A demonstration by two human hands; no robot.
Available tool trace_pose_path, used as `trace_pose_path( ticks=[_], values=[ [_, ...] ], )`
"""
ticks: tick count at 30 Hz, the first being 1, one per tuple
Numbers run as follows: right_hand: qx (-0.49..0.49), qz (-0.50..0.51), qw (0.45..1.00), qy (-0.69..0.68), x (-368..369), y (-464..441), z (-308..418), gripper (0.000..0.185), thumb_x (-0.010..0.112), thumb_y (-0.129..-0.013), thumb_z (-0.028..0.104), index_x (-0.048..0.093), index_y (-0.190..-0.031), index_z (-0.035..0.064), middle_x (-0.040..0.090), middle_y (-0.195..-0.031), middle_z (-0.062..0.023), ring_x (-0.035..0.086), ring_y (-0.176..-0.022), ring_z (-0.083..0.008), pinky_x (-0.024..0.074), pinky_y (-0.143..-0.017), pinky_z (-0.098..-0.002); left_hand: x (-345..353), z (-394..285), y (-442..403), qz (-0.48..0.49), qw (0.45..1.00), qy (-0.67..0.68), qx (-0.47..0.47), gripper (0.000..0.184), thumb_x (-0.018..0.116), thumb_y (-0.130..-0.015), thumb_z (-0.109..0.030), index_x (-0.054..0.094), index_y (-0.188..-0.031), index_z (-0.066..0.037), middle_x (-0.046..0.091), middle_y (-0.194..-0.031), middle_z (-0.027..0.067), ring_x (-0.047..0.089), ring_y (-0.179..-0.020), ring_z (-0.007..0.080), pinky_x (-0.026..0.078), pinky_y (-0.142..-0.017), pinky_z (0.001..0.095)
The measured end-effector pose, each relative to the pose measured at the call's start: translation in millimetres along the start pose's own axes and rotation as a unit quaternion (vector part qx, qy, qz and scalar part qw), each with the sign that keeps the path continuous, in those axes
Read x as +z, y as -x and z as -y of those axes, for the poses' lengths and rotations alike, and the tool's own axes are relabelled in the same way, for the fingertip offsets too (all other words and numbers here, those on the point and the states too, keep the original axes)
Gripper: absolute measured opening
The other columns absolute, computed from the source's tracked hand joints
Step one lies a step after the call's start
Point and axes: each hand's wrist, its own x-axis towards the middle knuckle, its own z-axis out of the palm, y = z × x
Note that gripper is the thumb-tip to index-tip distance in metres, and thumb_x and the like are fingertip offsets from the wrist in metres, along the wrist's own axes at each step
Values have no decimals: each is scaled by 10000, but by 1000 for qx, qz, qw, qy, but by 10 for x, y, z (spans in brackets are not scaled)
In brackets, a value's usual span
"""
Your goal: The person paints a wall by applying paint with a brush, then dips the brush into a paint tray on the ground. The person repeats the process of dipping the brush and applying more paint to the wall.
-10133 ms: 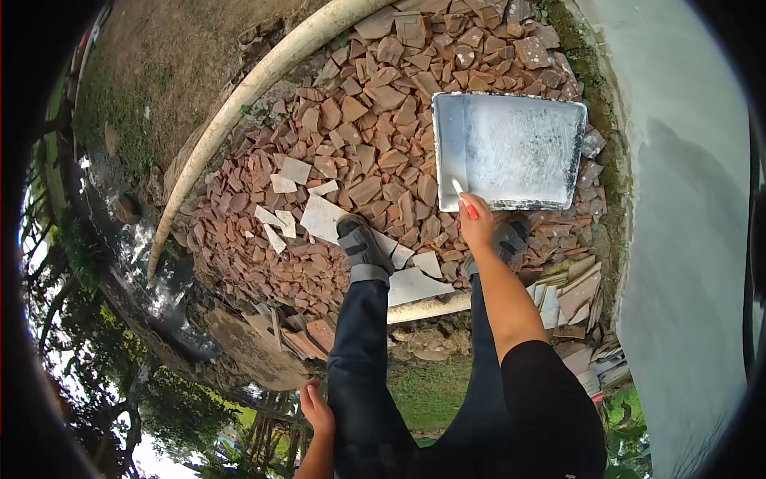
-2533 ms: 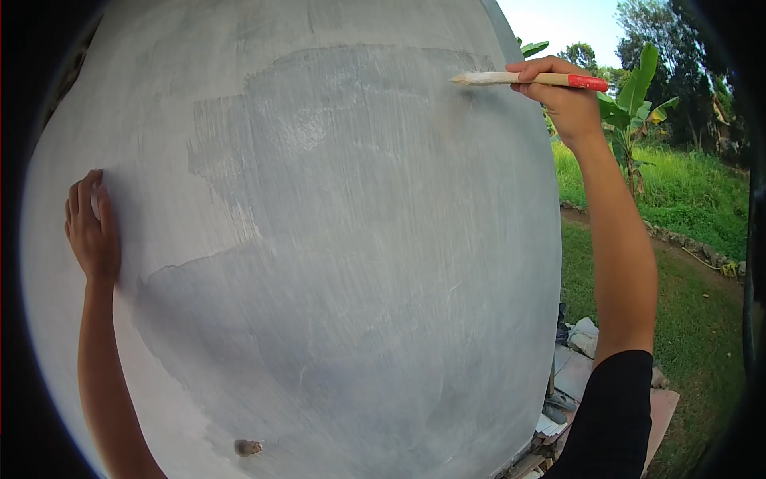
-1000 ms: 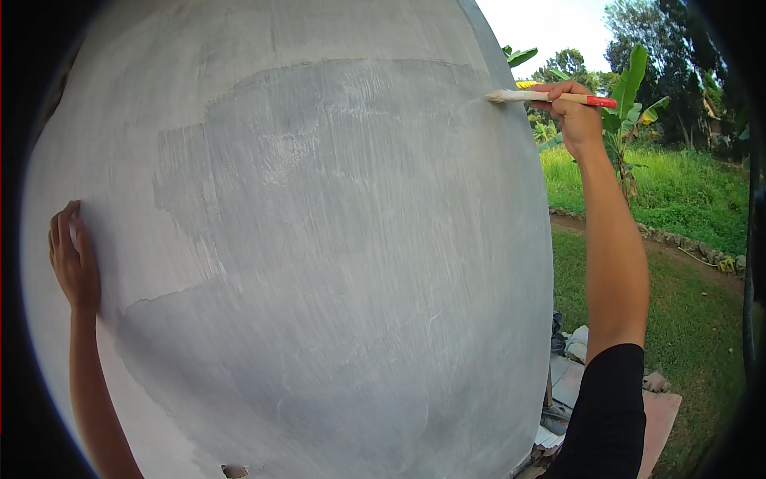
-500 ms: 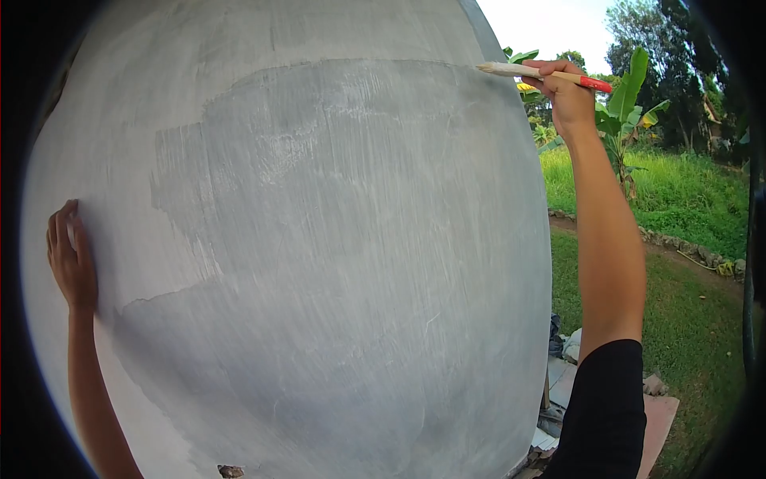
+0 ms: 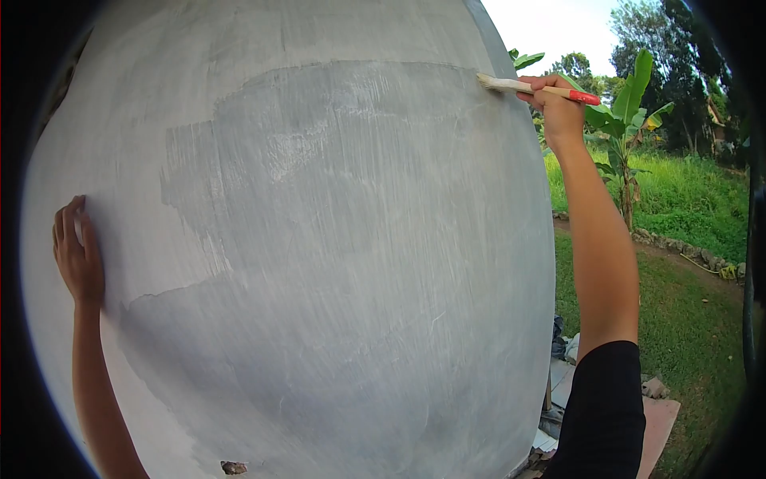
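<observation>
My right hand (image 5: 561, 112) grips a paintbrush (image 5: 550, 89) with a wooden, red-tipped handle. Its pale bristles touch the wall (image 5: 359, 239) near the upper right edge, at the top border of a darker, wet-looking grey patch. Streaky brush marks run over much of that patch. On the left, my left hand (image 5: 78, 255) rests against a lighter part of the wall, fingers stretched upward and holding nothing.
Past the wall's right edge lie grass (image 5: 686, 319), a stone border (image 5: 694, 251) and a banana plant (image 5: 626, 120). Flat slabs (image 5: 658, 431) and rubble lie by the wall's foot at lower right. A small hole (image 5: 234, 468) shows low in the wall.
The paintbrush has dropped slightly along the wall's right edge, and its handle now slopes down more to the right. My left hand stays against the wall. The view has shifted slightly.
</observation>
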Motion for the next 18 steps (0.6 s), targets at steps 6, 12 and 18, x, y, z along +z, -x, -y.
trace_pose_path(
  ticks=[6, 12, 18],
  values=[
    [7, 31, 998, -50, -1, 33, 233, 115, 491, -654, -108, 550, -724, -39, 641, -941, -196, 634, -852, -240, 567, -726, -302, -20, -28, -2, -3, 1000, -19, 4, 310, 367, -972, -287, 534, -1174, -121, 557, -1170, 51, 513, -1123, 234, 371, -992, 386],
    [-1, 36, 999, -2, 327, 45, 101, 110, 501, -660, -108, 551, -726, -34, 648, -941, -181, 629, -827, -214, 536, -702, -277, -50, -79, -22, -6, 1000, 15, -5, 306, 371, -970, -277, 542, -1162, -113, 558, -1157, 56, 513, -1108, 238, 373, -982, 387],
    [0, 38, 999, -29, 156, 39, 409, 114, 478, -626, -118, 546, -690, -51, 647, -906, -202, 646, -808, -249, 566, -709, -297, -91, -145, -20, -9, 1000, 17, -12, 296, 383, -960, -251, 549, -1147, -92, 560, -1146, 64, 516, -1094, 248, 375, -972, 391]
  ],
)
